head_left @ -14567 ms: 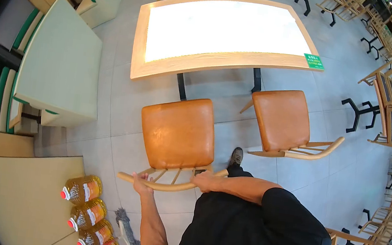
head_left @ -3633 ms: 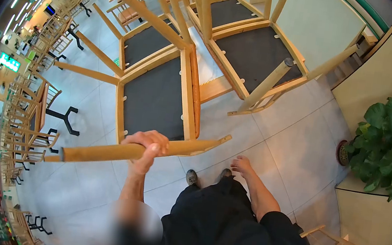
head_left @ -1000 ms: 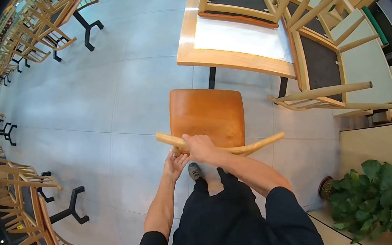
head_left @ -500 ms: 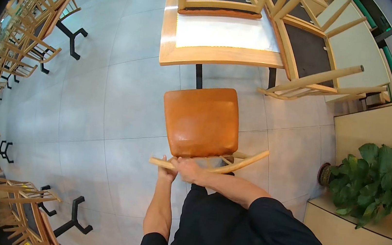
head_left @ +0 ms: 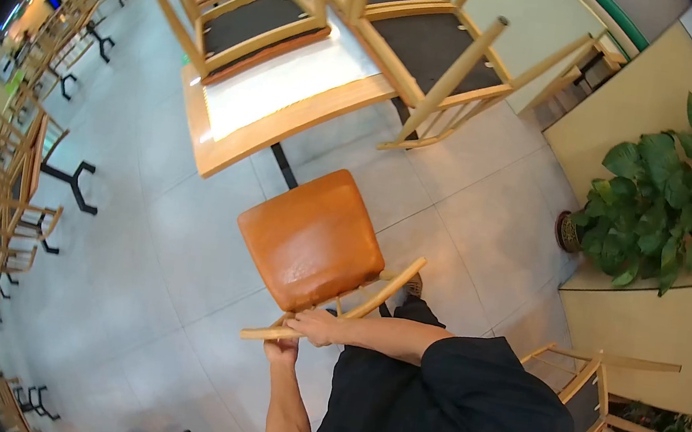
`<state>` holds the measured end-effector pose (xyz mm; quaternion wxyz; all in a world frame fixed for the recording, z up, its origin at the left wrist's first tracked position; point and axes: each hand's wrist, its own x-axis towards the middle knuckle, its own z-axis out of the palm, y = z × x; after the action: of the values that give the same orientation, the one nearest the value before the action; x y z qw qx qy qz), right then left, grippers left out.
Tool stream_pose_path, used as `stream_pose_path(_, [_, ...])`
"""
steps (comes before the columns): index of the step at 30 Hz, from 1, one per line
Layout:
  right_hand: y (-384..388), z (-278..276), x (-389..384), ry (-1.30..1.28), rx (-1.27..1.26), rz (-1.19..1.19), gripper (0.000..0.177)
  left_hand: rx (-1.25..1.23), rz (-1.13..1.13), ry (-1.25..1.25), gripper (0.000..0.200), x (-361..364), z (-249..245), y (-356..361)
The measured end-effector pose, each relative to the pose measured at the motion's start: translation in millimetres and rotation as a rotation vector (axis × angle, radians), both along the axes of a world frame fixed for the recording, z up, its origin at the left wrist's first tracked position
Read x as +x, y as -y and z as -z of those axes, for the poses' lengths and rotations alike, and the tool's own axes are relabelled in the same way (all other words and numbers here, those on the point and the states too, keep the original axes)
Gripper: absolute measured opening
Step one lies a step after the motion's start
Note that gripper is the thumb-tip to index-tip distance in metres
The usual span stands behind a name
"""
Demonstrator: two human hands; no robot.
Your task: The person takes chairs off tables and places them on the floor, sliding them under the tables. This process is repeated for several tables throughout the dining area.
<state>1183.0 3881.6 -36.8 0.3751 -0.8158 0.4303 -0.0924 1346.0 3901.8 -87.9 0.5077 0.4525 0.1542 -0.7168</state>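
gripping the curved top rail of the chair, both hands work close together near the rail's left end. the right hand wraps over the rail with its fingers closed around it. the left hand closes on the rail from below, just beside the right. this hold, one hand above and one below, probably gives control of tilt as well as lift.

the chair stands upright on the tiled floor on the near side of the table. its orange seat faces the table and sits just short of the table edge.

one upturned chair rests seat-down on the table top, legs up. a second upturned chair rests at the table's right end, its backrest hanging over the edge. this placement likely keeps the floor under the table open. a potted plant stands well to the right of the table, against a beige counter.
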Motion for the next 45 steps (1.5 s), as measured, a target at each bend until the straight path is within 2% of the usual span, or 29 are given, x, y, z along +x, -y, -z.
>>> stream_pose_path(1, [-3.4,-3.8,-14.8,0.017,-0.015,-0.005,0.039,0.098,-0.076,0.056,0.042,-1.9,-2.5,-3.3])
stream_pose_path(2, [-5.7,-7.5,-29.1,0.035,-0.028,-0.01,0.041,0.109,-0.039,0.101,0.04,-3.6,-5.9,-7.8])
stream_pose_path(3, [-2.7,-9.5,-44.9,0.047,0.111,-0.005,0.046,0.118,-0.003,0.146,0.039,-2.0,-4.9,-16.0])
stream_pose_path(4, [1.2,-15.5,-67.2,0.05,0.097,0.017,0.046,0.157,0.049,0.209,0.04,2.9,3.5,-27.3])
stream_pose_path(6, [5.0,-28.3,-126.8,0.105,0.3,0.189,0.048,0.193,0.201,0.338,0.042,13.6,23.8,-54.3])
stream_pose_path(8, [9.4,-6.3,-196.4,0.347,0.238,0.406,0.044,0.212,0.409,0.46,0.04,9.7,25.5,-76.1])
stream_pose_path(10, [9.3,-2.3,-264.1,1.02,0.566,0.858,0.036,0.234,0.664,0.543,0.033,-5.5,9.1,-96.1])
stream_pose_path(12, [4.2,-1.9,-338.4,0.94,0.479,1.03,0.03,0.211,0.967,0.623,0.027,-37.7,-22.4,-101.7])
stream_pose_path(13, [-1.9,4.6,-370.9,1.083,0.485,1.191,0.028,0.191,1.122,0.678,0.024,-62.9,-48.0,-101.3])
stream_pose_path(14, [-7.3,12.7,-403.0,1.229,0.487,1.352,0.026,0.183,1.123,0.689,0.024,-84.8,-68.4,-92.9])
stream_pose_path(16, [-34.1,19.3,-465.5,1.382,0.522,1.532,0.018,0.102,1.362,0.281,0.024,-128.7,-112.0,-72.8])
stream_pose_path(17, [-53.9,30.3,-492.2,1.372,0.606,1.6,0.013,0.058,1.461,0.28,0.025,-169.2,-148.0,-54.6])
stream_pose_path(18, [-71.1,42.1,-522.5,1.356,0.677,1.663,0.007,0.047,1.466,0.288,0.025,-197.7,-156.2,-34.3])
stream_pose_path(20, [-111.1,61.6,-565.1,1.124,0.754,1.857,0.002,-0.288,1.582,0.251,0.028,-246.1,-167.9,0.7])
stream_pose_path(22, [-155.1,89.2,-596.6,0.933,0.71,2.003,0.004,-0.433,1.555,0.518,0.031,-316.2,-176.5,38.1])
stream_pose_path(24, [-192.5,102.8,-613.5,0.658,0.746,2.093,0.004,-0.635,1.325,0.687,0.034,-396.9,-202.9,62.9])
stream_pose_path(26, [-227.6,122.2,-618.0,0.799,0.707,2.126,0.009,-0.798,1.251,0.585,0.037,-455.2,-197.4,92.8])
stream_pose_path(28, [-254.0,128.3,-618.4,0.74,0.839,2.105,0.005,-0.877,1.215,0.508,0.043,-514.3,-193.3,120.7])
stream_pose_path(30, [-272.6,140.3,-620.2,0.815,0.885,2.135,0.004,-1.017,1.257,0.538,0.055,-577.5,-200.6,143.7])
stream_pose_path(32, [-261.1,123.2,-626.7,0.804,0.947,2.24,0.004,-1.235,1.225,0.578,0.065,-637.9,-197.0,176.2])
stream_pose_path(36, [-232.9,121.7,-650.8,0.975,0.884,2.24,0.006,-1.531,1.011,0.855,0.079,-748.6,-232.6,238.1])
stream_pose_path(37, [-217.5,119.3,-665.2,1.033,0.834,2.258,0.007,-1.536,0.98,0.865,0.079,-770.2,-239.1,250.6])
stream_pose_path(39, [-195.2,115.7,-684.8,1.066,0.799,2.306,0.007,-1.659,0.897,1.094,0.084,-802.1,-248.7,269.2])
stream_pose_path(40, [-181.9,115.9,-696.9,1.117,0.765,2.3,0.007,-1.659,0.869,1.109,0.084,-813.6,-259.8,274.9])
stream_pose_path(42, [-153.2,112.0,-724.7,1.09,0.697,2.239,0.008,-1.856,0.965,1.149,0.067,-832.5,-275.0,282.2])
stream_pose_path(43, [-143.4,105.7,-733.3,1.058,0.656,2.21,0.009,-1.853,0.951,1.166,0.067,-842.9,-269.2,285.4])
stream_pose_path(45, [-120.8,91.9,-751.4,1.037,0.631,2.24,0.01,-1.573,0.982,0.948,0.041,-857.7,-251.7,287.8])
